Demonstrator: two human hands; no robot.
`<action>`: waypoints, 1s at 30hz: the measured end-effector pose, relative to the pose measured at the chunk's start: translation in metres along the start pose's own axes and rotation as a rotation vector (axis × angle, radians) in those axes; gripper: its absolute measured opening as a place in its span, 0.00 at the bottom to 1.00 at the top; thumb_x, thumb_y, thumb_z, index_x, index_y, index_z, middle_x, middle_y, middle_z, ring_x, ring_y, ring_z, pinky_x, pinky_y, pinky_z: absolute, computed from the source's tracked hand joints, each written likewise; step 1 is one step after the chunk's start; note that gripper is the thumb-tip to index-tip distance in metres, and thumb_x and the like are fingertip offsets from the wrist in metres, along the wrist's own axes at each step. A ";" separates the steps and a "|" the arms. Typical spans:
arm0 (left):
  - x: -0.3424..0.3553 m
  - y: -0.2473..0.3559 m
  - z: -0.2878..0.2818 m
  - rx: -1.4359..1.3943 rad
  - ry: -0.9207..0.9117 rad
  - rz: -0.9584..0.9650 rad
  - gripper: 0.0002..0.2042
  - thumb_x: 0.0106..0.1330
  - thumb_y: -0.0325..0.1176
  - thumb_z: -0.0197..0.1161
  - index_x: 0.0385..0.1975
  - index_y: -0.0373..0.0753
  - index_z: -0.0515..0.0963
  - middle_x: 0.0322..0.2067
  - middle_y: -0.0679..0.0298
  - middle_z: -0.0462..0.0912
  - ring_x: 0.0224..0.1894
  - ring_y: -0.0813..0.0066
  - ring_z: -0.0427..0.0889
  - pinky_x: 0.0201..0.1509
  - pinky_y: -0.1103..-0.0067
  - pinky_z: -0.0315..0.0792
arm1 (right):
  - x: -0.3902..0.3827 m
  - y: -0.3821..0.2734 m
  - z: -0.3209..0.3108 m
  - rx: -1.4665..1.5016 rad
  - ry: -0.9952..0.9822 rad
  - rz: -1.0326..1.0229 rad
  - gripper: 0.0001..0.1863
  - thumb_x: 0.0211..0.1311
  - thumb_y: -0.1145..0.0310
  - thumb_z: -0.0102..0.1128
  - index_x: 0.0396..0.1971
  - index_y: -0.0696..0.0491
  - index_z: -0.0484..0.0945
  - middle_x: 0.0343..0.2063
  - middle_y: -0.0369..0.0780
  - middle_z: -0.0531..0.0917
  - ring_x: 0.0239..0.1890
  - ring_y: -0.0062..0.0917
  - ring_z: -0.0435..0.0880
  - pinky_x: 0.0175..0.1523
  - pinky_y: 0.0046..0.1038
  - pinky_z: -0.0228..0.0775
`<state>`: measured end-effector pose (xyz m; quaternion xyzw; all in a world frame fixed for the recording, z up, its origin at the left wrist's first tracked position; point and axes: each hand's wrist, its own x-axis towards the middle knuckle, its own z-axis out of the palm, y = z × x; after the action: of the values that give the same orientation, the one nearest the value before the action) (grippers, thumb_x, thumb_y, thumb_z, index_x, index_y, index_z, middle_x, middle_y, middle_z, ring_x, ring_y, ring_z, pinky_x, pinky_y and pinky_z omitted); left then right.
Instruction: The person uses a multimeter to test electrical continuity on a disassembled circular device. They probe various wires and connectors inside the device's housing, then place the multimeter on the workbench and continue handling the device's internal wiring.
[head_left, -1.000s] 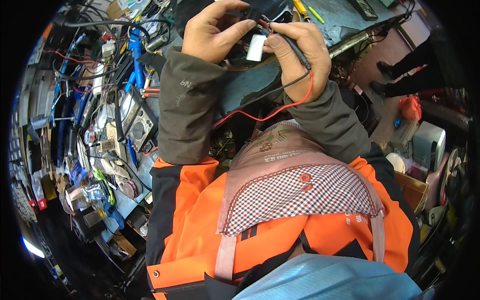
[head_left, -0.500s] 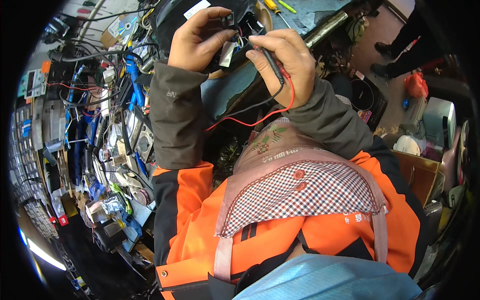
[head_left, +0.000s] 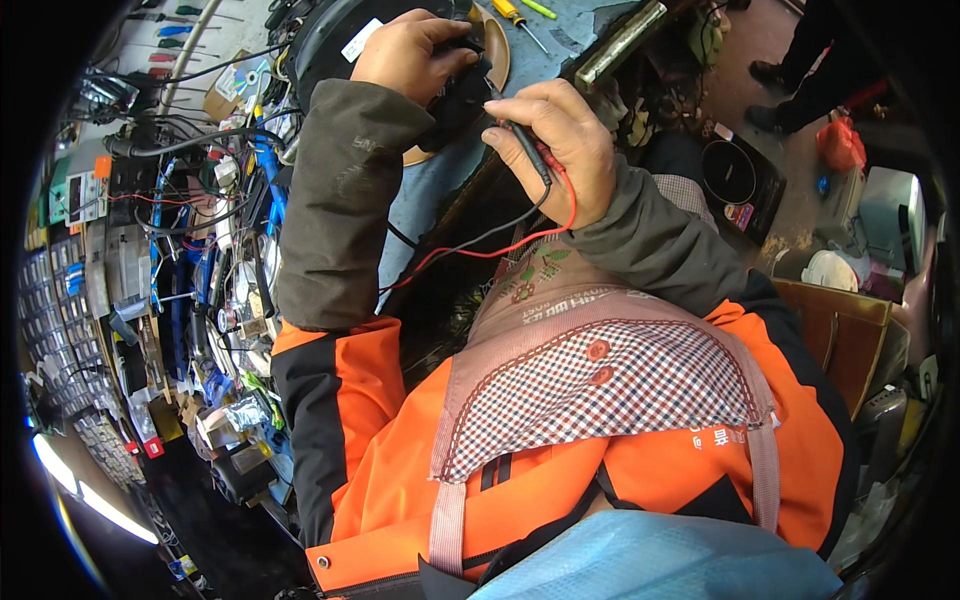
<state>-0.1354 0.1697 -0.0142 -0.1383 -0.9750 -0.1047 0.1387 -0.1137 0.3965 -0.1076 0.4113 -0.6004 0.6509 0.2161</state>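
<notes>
Centrally, at the top of the head view, the person's two hands were set near each other beside a blue-grey worktop (head_left: 582, 24). The left hand (head_left: 410, 58) was narrowed, its thumb and fingers pinched about a small dark part (head_left: 471, 45) whose outline was largely hidden. This part lay over a black rounded housing (head_left: 318, 50), which bore a white label (head_left: 361, 40) to the left of the hand and showed a tan curved rim (head_left: 497, 50) to its right. The right hand (head_left: 562, 142) was closed, pen-fashion, on a black probe (head_left: 528, 150), with a red probe (head_left: 550, 158) lying alongside; the black probe pointed toward the left hand, but whether its tip met the dark part could not be told. A black lead (head_left: 510, 222) and a red lead (head_left: 500, 253) ran from the probes in loose curves to the lower left, past the upper end of a pinkish apron (head_left: 590, 320). Beyond the tan rim, a yellow-handled screwdriver (head_left: 510, 13) and a bright green pen (head_left: 540, 8) lay side by side. Tools and cables crowded the left, among them a blue tool (head_left: 270, 175). At the right were a black hob (head_left: 728, 172), a red bag (head_left: 842, 145) and, higher up, another person's dark-clad legs (head_left: 812, 70)
</notes>
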 end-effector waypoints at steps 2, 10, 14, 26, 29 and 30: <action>0.000 -0.001 -0.001 0.020 -0.018 0.010 0.16 0.68 0.34 0.74 0.53 0.36 0.88 0.44 0.58 0.89 0.44 0.61 0.91 0.50 0.72 0.81 | -0.002 0.001 -0.003 0.010 -0.001 0.000 0.16 0.60 0.76 0.78 0.48 0.56 0.86 0.40 0.43 0.82 0.35 0.30 0.85 0.39 0.27 0.80; 0.002 0.015 -0.003 -0.076 -0.057 -0.254 0.19 0.69 0.33 0.73 0.58 0.37 0.83 0.47 0.55 0.91 0.45 0.69 0.91 0.50 0.75 0.82 | -0.005 0.002 -0.003 0.045 0.011 0.021 0.17 0.59 0.76 0.79 0.48 0.56 0.86 0.40 0.42 0.82 0.36 0.31 0.86 0.40 0.28 0.81; 0.001 0.005 0.005 -0.188 -0.031 -0.311 0.20 0.67 0.33 0.75 0.58 0.35 0.82 0.45 0.55 0.91 0.42 0.71 0.90 0.48 0.76 0.82 | -0.006 0.004 -0.002 0.051 0.001 0.009 0.17 0.59 0.76 0.79 0.48 0.56 0.86 0.40 0.42 0.82 0.36 0.31 0.87 0.41 0.28 0.82; 0.017 0.022 -0.007 0.037 -0.190 -0.344 0.23 0.62 0.36 0.76 0.56 0.33 0.86 0.45 0.52 0.92 0.45 0.64 0.93 0.53 0.73 0.83 | -0.007 0.009 -0.008 0.036 -0.013 0.027 0.18 0.57 0.76 0.80 0.48 0.57 0.85 0.40 0.42 0.81 0.37 0.32 0.87 0.41 0.29 0.82; 0.019 0.020 -0.009 0.071 -0.218 -0.338 0.23 0.63 0.37 0.76 0.57 0.34 0.85 0.46 0.51 0.92 0.47 0.62 0.93 0.53 0.72 0.83 | -0.007 0.011 -0.008 0.041 -0.012 0.025 0.19 0.57 0.76 0.80 0.48 0.57 0.85 0.40 0.43 0.82 0.37 0.33 0.87 0.41 0.29 0.82; 0.018 0.022 -0.010 0.069 -0.214 -0.348 0.23 0.63 0.37 0.76 0.57 0.34 0.85 0.46 0.51 0.92 0.47 0.63 0.93 0.53 0.72 0.83 | -0.007 0.011 -0.008 0.041 -0.009 0.021 0.19 0.56 0.77 0.81 0.48 0.57 0.85 0.40 0.43 0.82 0.37 0.34 0.87 0.42 0.29 0.82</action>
<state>-0.1436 0.1920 0.0042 0.0264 -0.9964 -0.0784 0.0186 -0.1208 0.4034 -0.1192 0.4124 -0.5921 0.6634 0.1980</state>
